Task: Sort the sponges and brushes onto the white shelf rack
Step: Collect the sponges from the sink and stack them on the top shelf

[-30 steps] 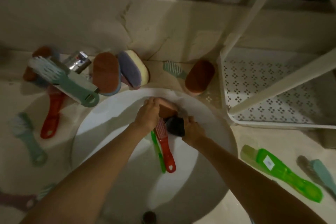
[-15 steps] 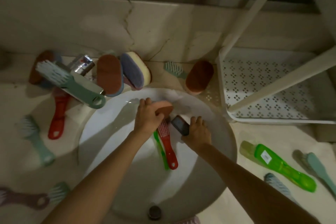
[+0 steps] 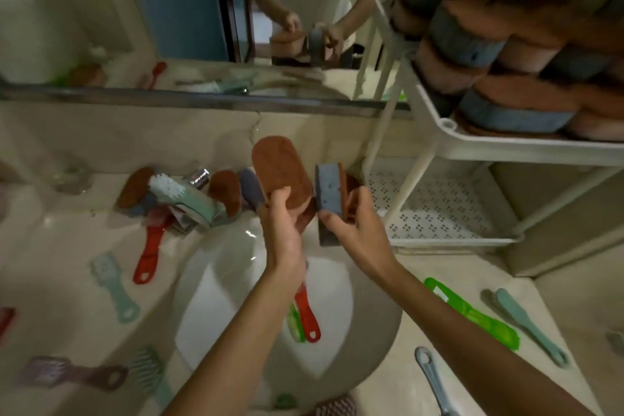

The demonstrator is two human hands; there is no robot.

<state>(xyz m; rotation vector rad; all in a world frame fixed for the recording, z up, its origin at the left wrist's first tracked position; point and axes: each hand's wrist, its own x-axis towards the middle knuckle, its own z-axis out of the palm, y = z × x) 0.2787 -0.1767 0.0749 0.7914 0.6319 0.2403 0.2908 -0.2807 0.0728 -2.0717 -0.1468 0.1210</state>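
My left hand (image 3: pixel 282 230) grips a brown oval sponge (image 3: pixel 278 167), held upright above the white basin (image 3: pixel 216 297). My right hand (image 3: pixel 354 226) grips a blue-and-brown sponge (image 3: pixel 329 187) just right of it. The white shelf rack (image 3: pixel 439 145) stands at the right; its upper shelf holds several stacked blue and brown sponges (image 3: pixel 499 54), and its perforated lower shelf (image 3: pixel 435 209) is bare. A red brush (image 3: pixel 307 314) and a green brush (image 3: pixel 295 324) lie in the basin.
Behind the basin sit more sponges (image 3: pixel 224 191), a teal scrub brush (image 3: pixel 184 196) and the tap (image 3: pixel 199 177). A red brush (image 3: pixel 148 252) and a teal brush (image 3: pixel 114 287) lie on the left counter. A green brush (image 3: pixel 472 312) and teal brush (image 3: pixel 530 326) lie right. A mirror (image 3: pixel 202 10) hangs above.
Both hands have lifted out of the basin, each with a sponge, to about the lower shelf's height. The view has tilted up, showing the rack's upper shelf and the mirror.
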